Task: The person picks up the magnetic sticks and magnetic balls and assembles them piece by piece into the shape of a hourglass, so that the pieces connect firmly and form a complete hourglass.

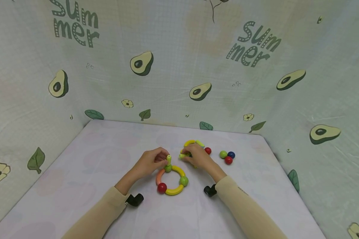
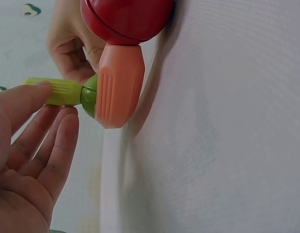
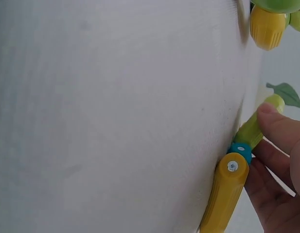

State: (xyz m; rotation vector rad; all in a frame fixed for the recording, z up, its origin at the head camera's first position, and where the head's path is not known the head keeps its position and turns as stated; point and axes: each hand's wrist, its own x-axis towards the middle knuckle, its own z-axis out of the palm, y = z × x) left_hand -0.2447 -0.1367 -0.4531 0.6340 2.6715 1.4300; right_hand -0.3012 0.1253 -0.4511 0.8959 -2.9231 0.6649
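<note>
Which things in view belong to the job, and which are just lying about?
Seemingly in the job:
Ring of curved pieces and balls
Light-green stick standing on it, pinched by the left hand
Second light-green stick, pinched by the right hand

Seemingly lying about:
Green ball, blue ball and red ball, grouped at right
Another red ball, nearer the right hand

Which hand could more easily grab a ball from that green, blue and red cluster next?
Probably the right hand: it is nearer the round, shiny green, blue and red balls, though it pinches a light-green ridged rod. The left hand is farther, pinching an upright lime ridged stick.
</note>
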